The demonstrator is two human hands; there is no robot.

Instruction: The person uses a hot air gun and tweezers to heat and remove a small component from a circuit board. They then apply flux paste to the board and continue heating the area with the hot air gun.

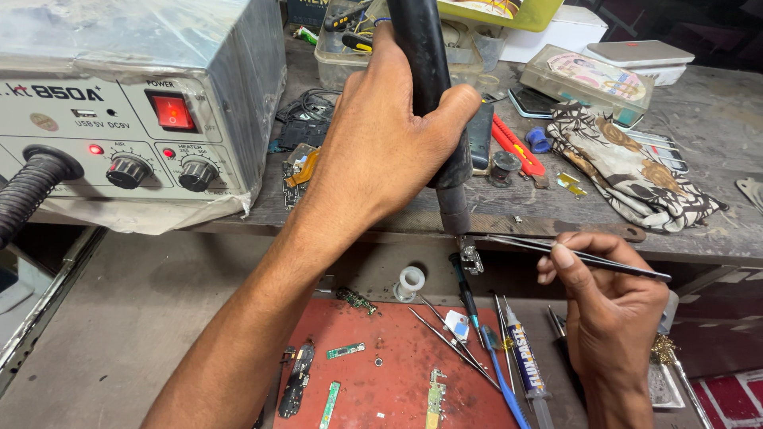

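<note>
Heating a small metal part (470, 256), the left hand (381, 151) grips the hot-air wand (433, 95) nozzle-down. The right hand (608, 306) pinches tweezers (572, 256) holding that part; steadiness seems needed next.

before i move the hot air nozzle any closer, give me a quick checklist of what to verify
1. Left hand grip on the hot air handle: wrapped firmly round it, ok.
2. Nozzle aim: points down at the small metal part, ok.
3. Right hand hold on the tweezers: tips reach the part, ok.
4. Station power: red switch is lit, ok.
5. Clearance beneath: screwdriver and spare tweezers on the red mat lie right under the nozzle, not ok.
6. Patterned cloth on the bench: apart from the nozzle, ok.
</note>
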